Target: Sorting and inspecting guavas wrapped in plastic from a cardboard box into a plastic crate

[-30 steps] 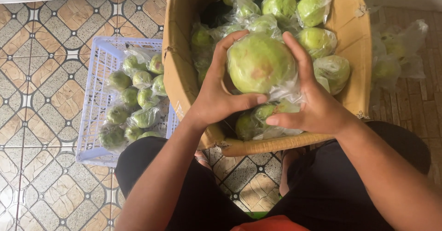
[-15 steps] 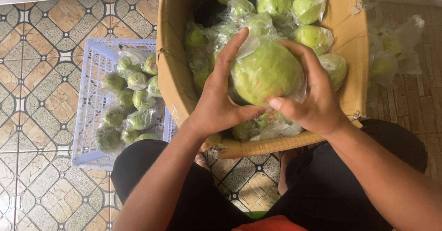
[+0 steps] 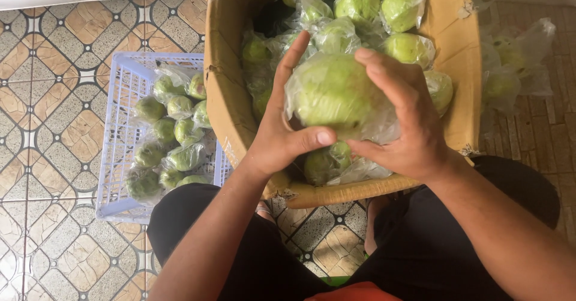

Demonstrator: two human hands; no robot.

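— Plastic crate [image 3: 117, 157], floor-left: bagged green fruit inside, touching the cardboard box [image 3: 225, 97]?
— Confirmed. Over the box's near edge, left hand [image 3: 282, 136] and right hand [image 3: 408, 127] together clasp one bagged green guava [image 3: 336, 91]. More bagged fruit [image 3: 510, 67] lies right.

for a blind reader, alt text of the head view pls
Both hands, left hand and right hand, hold a green guava in clear plastic over a cardboard box of bagged guavas; a lavender plastic crate sits alongside.

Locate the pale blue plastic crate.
In the head view, the pale blue plastic crate sits on the tiled floor, left of the cardboard box, beside the person's left hand.
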